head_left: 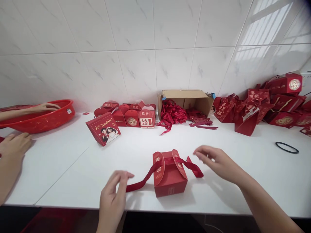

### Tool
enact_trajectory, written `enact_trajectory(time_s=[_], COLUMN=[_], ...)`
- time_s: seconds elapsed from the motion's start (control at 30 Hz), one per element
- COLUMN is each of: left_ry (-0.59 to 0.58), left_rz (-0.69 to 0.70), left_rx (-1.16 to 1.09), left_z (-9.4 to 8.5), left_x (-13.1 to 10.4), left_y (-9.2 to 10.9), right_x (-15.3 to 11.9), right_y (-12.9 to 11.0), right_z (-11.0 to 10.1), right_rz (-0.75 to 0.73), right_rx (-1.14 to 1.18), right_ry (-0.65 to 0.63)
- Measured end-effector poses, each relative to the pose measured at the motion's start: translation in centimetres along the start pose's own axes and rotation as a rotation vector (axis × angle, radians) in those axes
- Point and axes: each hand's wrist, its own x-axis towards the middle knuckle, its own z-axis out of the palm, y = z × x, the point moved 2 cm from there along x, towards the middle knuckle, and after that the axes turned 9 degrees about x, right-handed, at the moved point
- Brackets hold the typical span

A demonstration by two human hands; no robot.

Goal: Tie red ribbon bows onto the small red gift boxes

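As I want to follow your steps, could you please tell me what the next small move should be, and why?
Probably the right hand should grasp the nearby loose end of the red ribbon: it sticks out from the red box, apart from the fingertips, while the ribbon's other side runs to the left hand.

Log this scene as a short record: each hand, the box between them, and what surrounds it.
Left hand: at the left tail of the dark red ribbon; firmness of grip unclear
Right hand: holding nothing, near the ribbon's right tail
Box: red, on the white table, ribbon running through its rounded flaps
Ribbon: both tails loose, no bow
Behind: open carton with tangled ribbons; small red boxes left of it
Far right: piled red boxes; black ring
Far left: red basin, a co-worker's forearm over it
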Motion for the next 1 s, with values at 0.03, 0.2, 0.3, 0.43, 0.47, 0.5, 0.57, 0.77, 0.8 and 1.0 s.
enact_trajectory(time_s=[0.03, 0.2, 0.3, 0.43, 0.47, 0.5, 0.57, 0.77, 0.8, 1.0], left_ry=[-0.109, -0.499, -0.541, -0.369, -0.322, -0.289, -0.257, 0.073, 0.113, 0.183], left_rz=[0.030, 0.217, 0.120, -0.135, -0.215, -0.294, -0.423, -0.425, -0.396, -0.099], left_rx=[0.034, 0.381, 0.348, -0.164, -0.325, -0.485, -0.756, -0.978, -0.977, -0.819], left_z=[-0.1, 1.5, 2.2, 2.0, 1.9, 1.9, 1.9, 0.9, 0.6, -1.3], left_x=[-0.7, -2.9, -2.5, -1.2, -0.8, -0.4, 0.5, 4.0, 4.5, 6.3], left_y=[0.3, 0.8, 0.0, -0.8, -0.8, -0.7, -0.5, 1.0, 1.6, 6.3], right_x=[-0.7, -3.2, -3.4, -3.2, -3.1, -3.0, -2.9, -2.3, -2.2, -1.1], right_y=[-0.2, 0.7, 1.7, 2.1, 2.1, 2.1, 2.3, 1.9, 1.5, -2.8], right_z=[0.4, 3.4, 4.8, 5.5, 5.6, 5.6, 5.6, 4.2, 3.8, 0.7], right_rz=[0.024, 0.157, 0.231, 0.226, 0.223, 0.218, 0.206, 0.100, 0.074, -0.196], right_rx=[0.019, -0.033, 0.146, 0.616, 0.730, 0.836, 1.003, 1.061, 1.016, 0.603], right_ry=[-0.134, -0.352, -0.172, 0.108, 0.159, 0.205, 0.291, 0.572, 0.604, 0.702])
